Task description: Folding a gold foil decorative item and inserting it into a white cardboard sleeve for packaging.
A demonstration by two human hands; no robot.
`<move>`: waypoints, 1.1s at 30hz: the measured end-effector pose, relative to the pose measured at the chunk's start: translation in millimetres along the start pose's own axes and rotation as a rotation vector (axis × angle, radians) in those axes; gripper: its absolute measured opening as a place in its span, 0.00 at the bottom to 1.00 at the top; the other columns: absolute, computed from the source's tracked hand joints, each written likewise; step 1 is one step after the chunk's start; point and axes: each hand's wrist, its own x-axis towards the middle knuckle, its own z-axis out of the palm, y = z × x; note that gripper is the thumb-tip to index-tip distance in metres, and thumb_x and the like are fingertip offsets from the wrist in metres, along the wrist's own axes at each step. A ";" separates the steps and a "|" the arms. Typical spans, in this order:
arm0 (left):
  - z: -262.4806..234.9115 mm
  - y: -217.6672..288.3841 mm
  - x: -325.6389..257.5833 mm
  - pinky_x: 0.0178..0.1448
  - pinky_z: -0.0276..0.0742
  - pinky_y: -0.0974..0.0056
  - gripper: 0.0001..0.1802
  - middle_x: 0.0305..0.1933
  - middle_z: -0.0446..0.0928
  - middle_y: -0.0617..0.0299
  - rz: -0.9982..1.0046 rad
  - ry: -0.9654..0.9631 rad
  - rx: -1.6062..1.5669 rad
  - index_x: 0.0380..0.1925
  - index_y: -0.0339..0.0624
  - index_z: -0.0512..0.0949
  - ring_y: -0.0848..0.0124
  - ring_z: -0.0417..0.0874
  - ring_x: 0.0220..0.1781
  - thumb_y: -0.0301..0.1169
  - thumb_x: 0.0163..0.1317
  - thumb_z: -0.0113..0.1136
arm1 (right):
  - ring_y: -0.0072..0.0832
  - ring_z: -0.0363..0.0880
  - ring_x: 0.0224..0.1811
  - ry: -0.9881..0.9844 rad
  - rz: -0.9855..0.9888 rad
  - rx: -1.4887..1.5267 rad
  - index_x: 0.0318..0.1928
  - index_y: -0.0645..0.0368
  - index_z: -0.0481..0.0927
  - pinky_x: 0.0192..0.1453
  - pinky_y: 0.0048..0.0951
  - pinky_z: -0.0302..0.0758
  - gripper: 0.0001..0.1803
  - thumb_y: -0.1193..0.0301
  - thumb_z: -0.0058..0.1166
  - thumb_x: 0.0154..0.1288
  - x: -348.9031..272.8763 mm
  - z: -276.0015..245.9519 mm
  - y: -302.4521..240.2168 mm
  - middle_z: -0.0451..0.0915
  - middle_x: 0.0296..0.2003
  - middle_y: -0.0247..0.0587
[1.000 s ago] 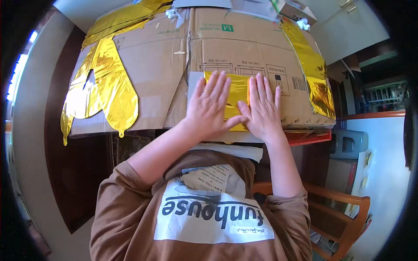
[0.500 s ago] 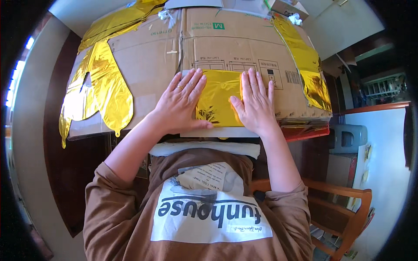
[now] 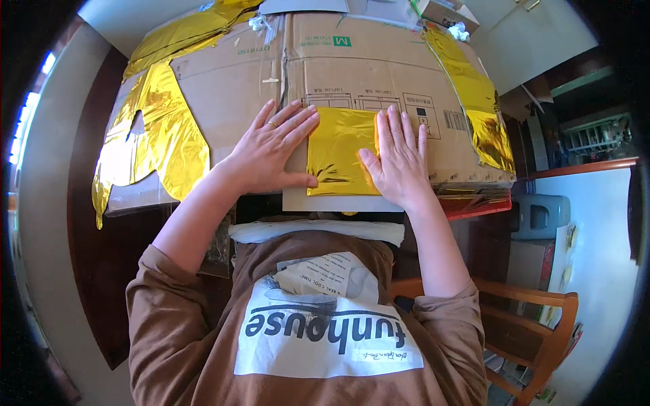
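2 flat hands (image 3: 264, 152) (image 3: 399, 162) — shiny, creased gold foil rectangle (image 3: 342, 145) between.

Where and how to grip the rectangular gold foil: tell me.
Probably pinch the rectangular gold foil by its near edge, coming from the near side: it lies flat with that edge uncovered, while the left hand and right hand flank its left and right edges.

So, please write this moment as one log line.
gold foil rectangle: flat; left hand: open, at its left edge; right hand: open, at its right edge
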 end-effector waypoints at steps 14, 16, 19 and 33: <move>-5.8 -0.4 -0.1 0.85 0.28 0.39 0.67 0.83 0.51 0.55 -0.033 -0.086 -0.021 0.78 0.43 0.53 0.55 0.45 0.85 0.71 0.46 0.66 | 0.53 0.44 0.82 -0.021 0.019 0.005 0.78 0.64 0.53 0.82 0.61 0.33 0.44 0.43 0.38 0.76 -0.3 0.0 -1.5 0.50 0.79 0.57; -5.3 -0.4 0.2 0.85 0.28 0.39 0.67 0.83 0.51 0.54 -0.033 -0.096 -0.004 0.78 0.43 0.53 0.55 0.45 0.85 0.72 0.46 0.66 | 0.53 0.44 0.82 -0.014 0.020 0.004 0.78 0.64 0.53 0.82 0.60 0.33 0.44 0.43 0.38 0.76 -1.5 0.7 -0.8 0.50 0.79 0.57; -3.5 -1.3 -0.3 0.84 0.28 0.39 0.68 0.83 0.50 0.54 -0.038 -0.099 0.003 0.79 0.42 0.52 0.55 0.44 0.86 0.72 0.46 0.66 | 0.53 0.44 0.83 -0.012 0.018 0.008 0.78 0.64 0.53 0.82 0.60 0.33 0.44 0.43 0.38 0.76 -0.8 1.5 -0.8 0.49 0.79 0.57; -2.1 -6.4 -0.3 0.84 0.29 0.38 0.66 0.84 0.49 0.54 -0.034 -0.079 -0.081 0.78 0.43 0.53 0.54 0.42 0.86 0.69 0.47 0.68 | 0.51 0.36 0.84 -0.126 0.018 0.047 0.80 0.61 0.48 0.83 0.59 0.28 0.42 0.46 0.36 0.78 5.9 -4.6 2.7 0.43 0.81 0.54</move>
